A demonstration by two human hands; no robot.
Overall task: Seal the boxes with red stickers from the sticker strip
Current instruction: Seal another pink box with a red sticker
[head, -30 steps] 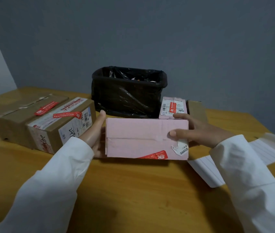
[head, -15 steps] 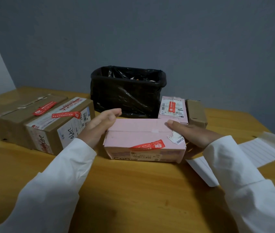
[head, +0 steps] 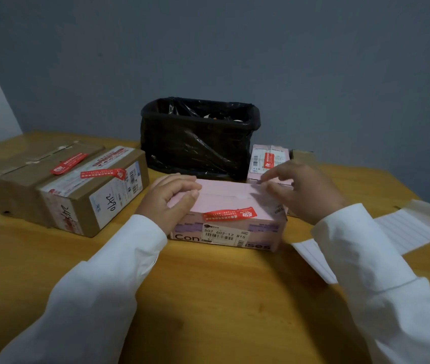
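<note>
The left hand (head: 168, 199) rests on the left end of the pink box (head: 228, 214), fingers curled over its top edge and thumb against the top, steadying it. The right hand (head: 296, 191) hovers over the box's right end with fingers loosely bent and blurred; I cannot tell whether it pinches anything or touches the lid. The pink box lies flat on the wooden table (head: 208, 298), and a red sticker (head: 229, 214) already bridges its near top edge, so the step in hand looks like settling or checking this box after its seal. Behind the pink box stands a black-lined bin (head: 198, 137); behind its right end are a small pink box (head: 269, 161) with its own red sticker and a small brown box (head: 303, 155). Left of it sit two brown boxes (head: 59, 185), each stickered. Right of it lies white lined backing paper (head: 397, 232), probably the sticker strip. The next move likely calls for setting this box aside and peeling a fresh sticker for any unsealed box.
</note>
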